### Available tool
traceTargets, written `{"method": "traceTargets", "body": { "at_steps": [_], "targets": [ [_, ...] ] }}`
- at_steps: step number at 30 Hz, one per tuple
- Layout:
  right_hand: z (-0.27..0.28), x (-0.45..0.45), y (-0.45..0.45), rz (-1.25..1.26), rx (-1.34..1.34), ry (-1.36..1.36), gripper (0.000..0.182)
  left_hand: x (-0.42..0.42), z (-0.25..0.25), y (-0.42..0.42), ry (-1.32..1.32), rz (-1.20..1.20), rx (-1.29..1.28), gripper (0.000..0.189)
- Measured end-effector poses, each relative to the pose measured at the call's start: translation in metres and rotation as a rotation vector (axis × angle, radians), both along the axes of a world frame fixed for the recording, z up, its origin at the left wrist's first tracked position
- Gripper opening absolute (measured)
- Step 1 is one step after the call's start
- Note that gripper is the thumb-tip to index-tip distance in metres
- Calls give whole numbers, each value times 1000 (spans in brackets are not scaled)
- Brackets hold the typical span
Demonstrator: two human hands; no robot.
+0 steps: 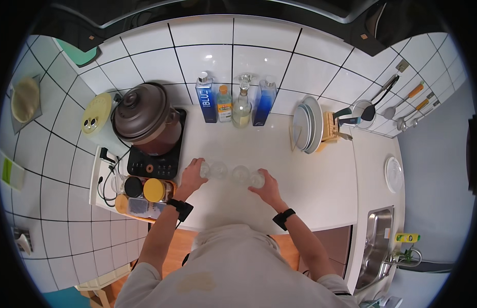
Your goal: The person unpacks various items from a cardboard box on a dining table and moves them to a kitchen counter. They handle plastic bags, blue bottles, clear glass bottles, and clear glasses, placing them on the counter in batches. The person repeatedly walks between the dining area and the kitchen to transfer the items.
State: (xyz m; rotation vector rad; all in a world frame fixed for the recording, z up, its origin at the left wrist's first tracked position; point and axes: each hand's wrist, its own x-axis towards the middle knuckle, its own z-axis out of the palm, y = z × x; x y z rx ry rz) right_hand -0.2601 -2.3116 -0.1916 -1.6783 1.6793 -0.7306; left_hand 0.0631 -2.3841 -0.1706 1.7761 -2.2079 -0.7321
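Several small clear glass vessels, probably cups, stand in a row on the white countertop before me. My left hand (191, 178) curls its fingers and thumb around the leftmost glass (204, 169). Right beside that one is a second glass (219, 169), seemingly touching it. At the row's other end my right hand (268, 187) grips the rightmost glass (256, 179), with another glass (240, 174) against its left side. A narrow gap parts the two pairs. Whether the held glasses rest on the surface or hang just above it, I cannot tell.
A lidded brown pot (144, 119) sits on a black induction cooker (152, 166) at left, behind lidded jars (154, 190). Bottles (241, 111) line the tiled wall. Plates (308, 125) and a knife block (331, 127) stand back right; a steel sink (377, 242) is far right.
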Motion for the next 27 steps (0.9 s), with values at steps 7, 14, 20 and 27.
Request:
{"method": "traceTargets", "body": {
  "at_steps": [7, 14, 20, 27],
  "targets": [
    [36, 23, -3, 160, -124, 433, 92, -10, 8, 8, -23, -123, -77, 96],
    [11, 42, -8, 169, -296, 662, 72, -37, 2, 13, -124, -106, -184, 86],
    [-11, 33, -27, 182, -451, 680, 39, -48, -11, -6, -43, -131, -329, 76],
    [-20, 30, -78, 111, -494, 672, 27, -58, -17, -66, -8, -166, -472, 73]
  ]
}}
